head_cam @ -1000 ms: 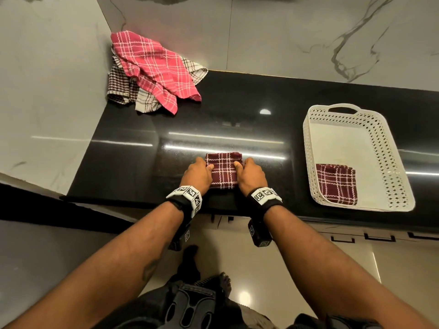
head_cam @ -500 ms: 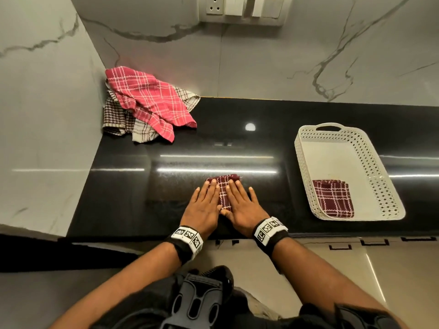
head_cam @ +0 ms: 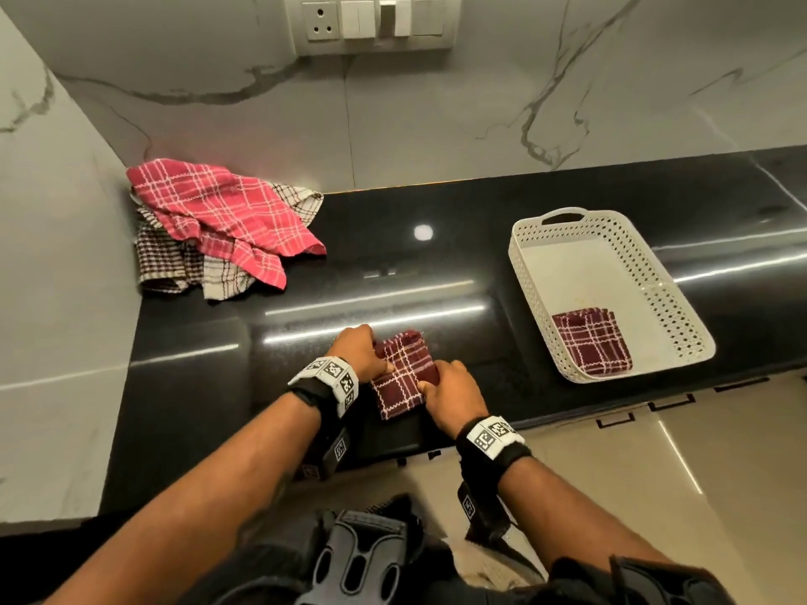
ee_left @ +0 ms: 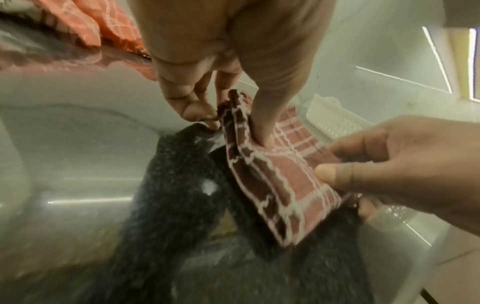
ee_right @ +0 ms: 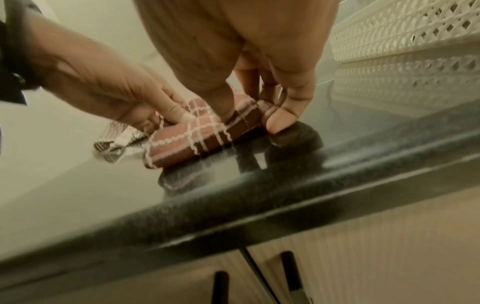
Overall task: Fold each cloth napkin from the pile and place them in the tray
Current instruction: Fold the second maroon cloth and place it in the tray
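Note:
A folded maroon checked napkin (head_cam: 404,377) sits near the front edge of the black counter (head_cam: 480,264), seemingly raised a little off it. My left hand (head_cam: 375,355) pinches its left edge, thumb on top (ee_left: 262,123) and fingers underneath. My right hand (head_cam: 436,382) pinches the right edge the same way, shown in the right wrist view (ee_right: 254,117). The white perforated tray (head_cam: 519,272) stands to the right and holds another folded maroon napkin (head_cam: 591,342). A pile of unfolded napkins (head_cam: 222,224), a pink checked one on top, lies at the back left corner.
Marble walls close the counter at the left and the back, with a switch panel (head_cam: 375,24) high on the back wall. Bare counter lies between the pile, my hands and the tray. Cabinet fronts with handles (ee_right: 288,273) sit below the counter edge.
Half a second ago both hands lay flat, pressing the folded napkin. Now their fingers are curled round its left and right edges, and the napkin sits turned and slightly raised.

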The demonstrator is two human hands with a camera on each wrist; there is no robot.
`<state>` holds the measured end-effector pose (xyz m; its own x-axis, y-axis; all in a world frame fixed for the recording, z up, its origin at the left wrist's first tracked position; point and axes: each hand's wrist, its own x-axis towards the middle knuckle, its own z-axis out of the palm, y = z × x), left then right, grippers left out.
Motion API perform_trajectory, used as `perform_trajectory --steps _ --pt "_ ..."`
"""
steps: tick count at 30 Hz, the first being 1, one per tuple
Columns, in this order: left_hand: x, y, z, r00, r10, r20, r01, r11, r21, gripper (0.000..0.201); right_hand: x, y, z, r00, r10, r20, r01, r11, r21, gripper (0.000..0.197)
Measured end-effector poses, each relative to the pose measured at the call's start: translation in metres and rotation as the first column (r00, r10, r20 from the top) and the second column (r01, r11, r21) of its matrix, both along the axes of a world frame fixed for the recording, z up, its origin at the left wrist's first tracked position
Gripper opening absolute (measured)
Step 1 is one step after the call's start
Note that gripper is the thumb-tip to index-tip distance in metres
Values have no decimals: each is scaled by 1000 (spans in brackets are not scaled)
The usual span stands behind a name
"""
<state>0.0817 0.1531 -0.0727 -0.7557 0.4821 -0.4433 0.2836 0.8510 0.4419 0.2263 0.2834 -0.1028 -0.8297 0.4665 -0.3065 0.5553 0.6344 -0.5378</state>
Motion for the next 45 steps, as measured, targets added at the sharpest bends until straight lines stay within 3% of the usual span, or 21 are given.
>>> perform_trajectory --steps 3,5,9,12,15,17,20,23,28,32,37,40,43,45 --pt "-5 7 4 997 -1 81 13 990 -139 39 -1 13 7 999 39 14 -37 993 -116 31" --pt "-7 17 8 981 -6 194 33 990 -138 37 7 28 15 999 53 -10 -54 966 -252 31" --pt "8 53 33 866 -153 477 59 977 206 37 33 75 45 996 16 -85 -49 917 -397 28" --pt "24 103 65 838 -235 493 26 919 393 54 56 132 73 982 -82 -173 -23 845 -534 49" --pt "39 170 89 892 -297 340 135 894 427 35 80 198 107 964 -137 -227 -29 796 -605 39" --pt "52 214 97 933 -299 199 194 887 420 27 93 238 121 949 -179 -259 -3 817 -576 25" --pt "72 269 92 943 -331 37 302 897 323 27 107 287 114 927 -301 -222 162 857 -489 7" --pt "81 296 77 919 -386 -82 394 902 176 31 109 309 94 944 -296 -142 231 907 -352 11" --pt "87 305 54 891 -430 -143 427 903 -58 33 106 310 74 986 -168 13 167 963 -214 16" --pt "86 306 48 886 -439 -150 426 898 -112 34 102 305 70 989 -131 69 139 982 -130 17" --pt "88 304 40 867 -456 -200 444 890 -104 37 100 297 69 979 -146 139 152 988 -29 15" --pt "87 293 44 856 -424 -295 441 898 -11 45 95 288 82 973 -143 179 121 985 124 22" --pt "72 259 51 877 -284 -386 357 925 129 42 74 265 105 997 -56 60 35 950 310 37" --pt "56 224 52 892 -212 -399 301 938 174 37 51 240 116 998 63 -25 -50 936 349 43"
